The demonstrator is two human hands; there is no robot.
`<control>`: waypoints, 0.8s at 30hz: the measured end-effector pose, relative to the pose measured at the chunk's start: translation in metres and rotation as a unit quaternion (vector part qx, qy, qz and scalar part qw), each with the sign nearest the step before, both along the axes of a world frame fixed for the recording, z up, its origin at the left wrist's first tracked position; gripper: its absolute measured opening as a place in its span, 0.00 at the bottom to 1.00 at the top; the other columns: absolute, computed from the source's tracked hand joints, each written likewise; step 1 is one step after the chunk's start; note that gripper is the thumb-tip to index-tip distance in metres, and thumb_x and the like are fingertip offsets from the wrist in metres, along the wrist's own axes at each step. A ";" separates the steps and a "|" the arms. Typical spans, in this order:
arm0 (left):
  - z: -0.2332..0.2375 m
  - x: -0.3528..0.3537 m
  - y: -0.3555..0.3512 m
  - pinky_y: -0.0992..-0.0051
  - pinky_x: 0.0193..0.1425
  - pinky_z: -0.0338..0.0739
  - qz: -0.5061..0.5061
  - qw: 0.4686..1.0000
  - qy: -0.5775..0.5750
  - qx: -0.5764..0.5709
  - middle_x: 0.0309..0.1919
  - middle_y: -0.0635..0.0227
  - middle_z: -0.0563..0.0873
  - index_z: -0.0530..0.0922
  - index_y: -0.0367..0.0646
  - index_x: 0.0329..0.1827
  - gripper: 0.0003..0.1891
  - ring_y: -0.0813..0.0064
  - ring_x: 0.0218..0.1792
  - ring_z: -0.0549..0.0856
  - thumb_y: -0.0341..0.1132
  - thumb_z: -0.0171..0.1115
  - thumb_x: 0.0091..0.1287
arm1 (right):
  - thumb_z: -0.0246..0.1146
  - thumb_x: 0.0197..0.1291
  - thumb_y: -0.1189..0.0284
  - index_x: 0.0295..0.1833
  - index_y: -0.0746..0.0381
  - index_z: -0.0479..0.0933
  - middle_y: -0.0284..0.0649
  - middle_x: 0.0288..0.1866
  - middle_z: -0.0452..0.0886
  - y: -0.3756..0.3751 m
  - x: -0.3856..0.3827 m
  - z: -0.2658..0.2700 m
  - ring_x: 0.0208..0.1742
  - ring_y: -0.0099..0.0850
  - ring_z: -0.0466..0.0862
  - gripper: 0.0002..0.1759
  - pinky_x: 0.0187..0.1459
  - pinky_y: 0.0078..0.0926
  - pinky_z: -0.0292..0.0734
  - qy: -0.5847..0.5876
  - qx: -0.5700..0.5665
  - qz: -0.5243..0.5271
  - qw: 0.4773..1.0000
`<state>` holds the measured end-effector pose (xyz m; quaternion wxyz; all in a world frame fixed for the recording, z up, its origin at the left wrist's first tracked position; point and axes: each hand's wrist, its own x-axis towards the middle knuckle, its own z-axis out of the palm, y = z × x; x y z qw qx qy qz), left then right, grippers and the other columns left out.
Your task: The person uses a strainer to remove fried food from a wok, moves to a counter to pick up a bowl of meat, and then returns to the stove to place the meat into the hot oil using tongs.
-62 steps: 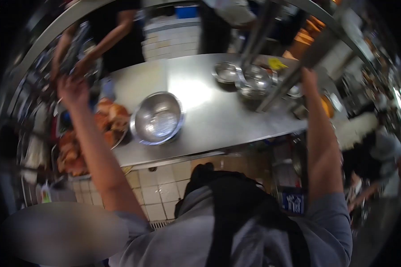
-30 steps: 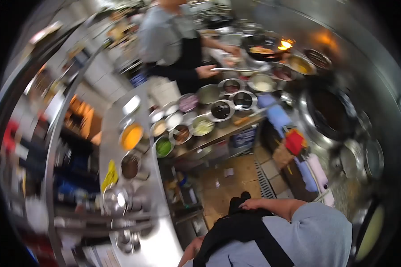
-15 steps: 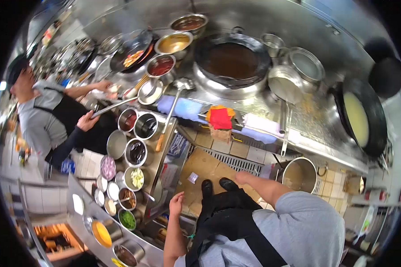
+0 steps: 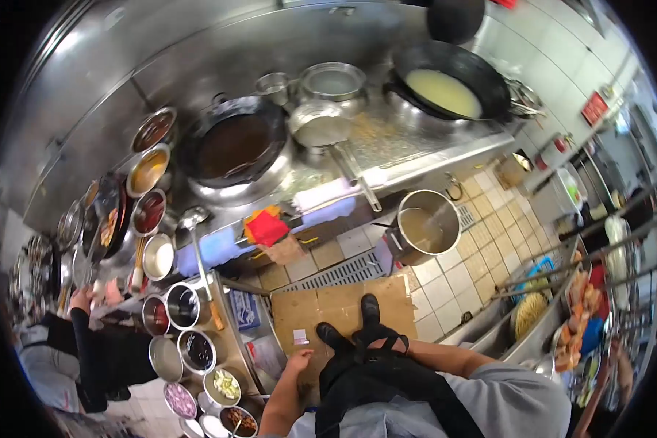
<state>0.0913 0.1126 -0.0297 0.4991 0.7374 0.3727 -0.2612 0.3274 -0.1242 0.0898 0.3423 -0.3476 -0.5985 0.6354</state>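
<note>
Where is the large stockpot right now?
Head view, right of centre: the stockpot stands on the tiled floor below the stove counter, beside the floor grate.

Wearer stands on cardboard mat (image 4: 336, 310), black shoes (image 4: 370, 306) pointing at floor drain grate (image 4: 347, 271). L hand (image 4: 297, 360) hangs empty w/ fingers loose, just beside steel cart (image 4: 235, 336) of condiment bowls (image 4: 197, 351) at near left. R hand (image 4: 401, 344) at black apron (image 4: 372, 379) waist, mostly hidden, grip unclear. Far side: stove range w/ dark-liquid wok (image 4: 233, 146), small saucepan (image 4: 317, 123) right of it, pale-liquid wok (image 4: 445, 91) far right. Red cloth (image 4: 266, 228) on range's near edge, ladle (image 4: 192, 217) to its left. Stockpot (image 4: 425, 225) on tile floor, right of grate. Co-worker's arm (image 4: 80, 321) in dark sleeve at left edge.
</note>
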 end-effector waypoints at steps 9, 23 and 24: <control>0.010 0.101 0.005 0.68 0.47 0.75 -0.334 0.936 -0.063 0.088 0.39 0.57 0.83 0.79 0.51 0.47 0.14 0.63 0.42 0.82 0.39 0.51 0.61 | 0.51 0.59 0.46 0.32 0.60 0.76 0.24 0.14 0.61 -0.076 0.025 0.099 0.15 0.16 0.60 0.26 0.17 0.16 0.53 0.048 -0.289 -0.592 0.751; 0.014 0.160 -0.102 0.72 0.46 0.73 -0.408 0.896 -0.165 -0.059 0.39 0.59 0.82 0.76 0.38 0.47 0.14 0.68 0.41 0.81 0.37 0.57 0.62 | 0.55 0.56 0.60 0.51 0.62 0.72 0.36 0.21 0.73 -0.195 0.009 0.069 0.25 0.29 0.76 0.22 0.27 0.28 0.69 -0.065 -0.020 -0.666 0.743; 0.016 0.156 -0.099 0.72 0.46 0.73 -0.415 0.900 -0.128 -0.029 0.39 0.59 0.82 0.76 0.38 0.47 0.14 0.68 0.41 0.81 0.37 0.57 0.62 | 0.57 0.52 0.64 0.54 0.61 0.70 0.41 0.26 0.76 -0.205 0.014 0.068 0.31 0.35 0.78 0.23 0.31 0.32 0.71 -0.206 0.088 -0.753 0.619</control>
